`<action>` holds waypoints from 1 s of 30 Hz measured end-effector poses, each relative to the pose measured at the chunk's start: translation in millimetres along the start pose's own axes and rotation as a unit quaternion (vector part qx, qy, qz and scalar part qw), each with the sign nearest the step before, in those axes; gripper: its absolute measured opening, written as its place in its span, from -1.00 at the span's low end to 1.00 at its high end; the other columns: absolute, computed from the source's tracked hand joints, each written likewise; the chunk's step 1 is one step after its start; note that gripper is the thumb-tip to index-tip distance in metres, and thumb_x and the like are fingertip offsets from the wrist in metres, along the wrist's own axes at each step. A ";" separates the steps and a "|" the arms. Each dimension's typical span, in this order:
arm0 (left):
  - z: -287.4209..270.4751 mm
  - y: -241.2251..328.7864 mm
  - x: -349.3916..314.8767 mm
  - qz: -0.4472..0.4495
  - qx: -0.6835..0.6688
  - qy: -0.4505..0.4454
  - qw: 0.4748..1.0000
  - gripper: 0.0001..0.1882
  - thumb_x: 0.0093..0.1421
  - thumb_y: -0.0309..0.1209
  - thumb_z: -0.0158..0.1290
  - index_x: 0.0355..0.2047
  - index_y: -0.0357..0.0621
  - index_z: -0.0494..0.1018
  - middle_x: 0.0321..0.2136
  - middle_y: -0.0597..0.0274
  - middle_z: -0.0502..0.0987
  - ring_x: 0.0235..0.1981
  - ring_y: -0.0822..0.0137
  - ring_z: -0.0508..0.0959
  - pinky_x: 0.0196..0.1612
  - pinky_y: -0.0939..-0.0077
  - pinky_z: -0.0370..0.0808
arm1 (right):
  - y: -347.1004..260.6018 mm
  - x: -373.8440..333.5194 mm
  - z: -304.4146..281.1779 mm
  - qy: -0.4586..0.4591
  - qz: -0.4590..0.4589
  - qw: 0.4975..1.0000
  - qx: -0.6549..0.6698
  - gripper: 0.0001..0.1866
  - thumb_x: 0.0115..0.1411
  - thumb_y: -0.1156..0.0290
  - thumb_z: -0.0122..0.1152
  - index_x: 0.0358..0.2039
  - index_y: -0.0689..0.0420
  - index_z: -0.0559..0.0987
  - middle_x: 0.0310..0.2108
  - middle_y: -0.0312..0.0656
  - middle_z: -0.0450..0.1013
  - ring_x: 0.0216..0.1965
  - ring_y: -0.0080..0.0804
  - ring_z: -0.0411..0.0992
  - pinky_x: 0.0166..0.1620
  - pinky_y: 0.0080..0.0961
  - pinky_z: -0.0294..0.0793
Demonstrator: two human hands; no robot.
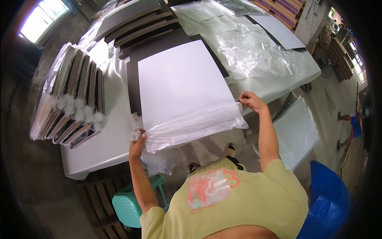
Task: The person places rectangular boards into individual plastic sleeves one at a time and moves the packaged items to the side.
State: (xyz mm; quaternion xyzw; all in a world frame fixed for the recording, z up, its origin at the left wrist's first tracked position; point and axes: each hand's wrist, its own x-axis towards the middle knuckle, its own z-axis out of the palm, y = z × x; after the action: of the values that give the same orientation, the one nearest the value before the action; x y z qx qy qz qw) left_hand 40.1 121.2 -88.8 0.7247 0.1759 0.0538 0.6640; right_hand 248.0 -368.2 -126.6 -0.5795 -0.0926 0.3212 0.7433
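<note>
A large white board [183, 75] lies on darker boards, its near end overhanging the table edge in front of me. Bunched round that near end is a clear plastic bag [195, 123], whose loose part hangs below the edge. My left hand [137, 143] grips the gathered plastic at the board's near left corner. At the right corner my right hand [251, 101] pinches the bag's edge between thumb and fingers. Dark boards [134, 87] show beneath the white one.
Wrapped boards [73, 91] stand in a row on the white-covered table [115, 139] at left. Board stacks [139, 24] lie behind; clear plastic sheets [246, 44] spread at right. A green stool [129, 205], a blue plastic object [328, 203] and wrapped boards [296, 131] are near me. Another person [352, 127] is far right.
</note>
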 end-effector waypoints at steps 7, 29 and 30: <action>21.5 -15.9 -8.9 0.009 0.085 -0.062 0.994 -0.42 -0.27 -0.47 0.23 -0.15 -0.20 0.34 -0.27 0.21 0.40 -0.20 0.33 0.37 -0.09 0.49 0.29 | -15.1 -16.1 40.5 -0.062 0.062 0.995 -0.056 -0.65 -0.05 0.49 0.23 -0.21 0.18 0.39 -0.42 -0.26 0.41 -0.37 -0.52 0.40 -0.35 -0.61 0.42; 7.8 22.3 29.6 -0.016 0.062 0.055 0.996 -0.67 -0.06 -0.28 0.16 -0.36 -0.26 0.43 -0.49 0.31 0.43 -0.46 0.49 0.38 -0.38 0.58 0.33 | -24.0 60.3 64.6 0.203 -0.198 0.939 -0.195 -0.80 -0.06 0.50 0.20 -0.35 0.16 0.47 -0.47 -0.35 0.34 -0.36 -0.61 0.27 -0.24 -0.69 0.25; 0.0 27.1 28.1 -0.020 0.019 0.036 0.999 -0.63 -0.05 -0.28 0.14 -0.28 -0.27 0.41 -0.45 0.30 0.43 -0.42 0.49 0.38 -0.36 0.58 0.32 | -34.4 57.3 66.3 0.197 -0.220 0.935 -0.196 -0.77 -0.07 0.50 0.20 -0.32 0.16 0.48 -0.46 -0.35 0.34 -0.34 -0.61 0.27 -0.21 -0.69 0.25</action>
State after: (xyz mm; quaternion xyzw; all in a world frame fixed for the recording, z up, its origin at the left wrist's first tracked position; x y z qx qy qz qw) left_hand 71.3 128.9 -66.6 0.7313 0.2151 0.0626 0.6442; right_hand 271.4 -285.8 -87.7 -0.7305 -0.1307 0.0051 0.6702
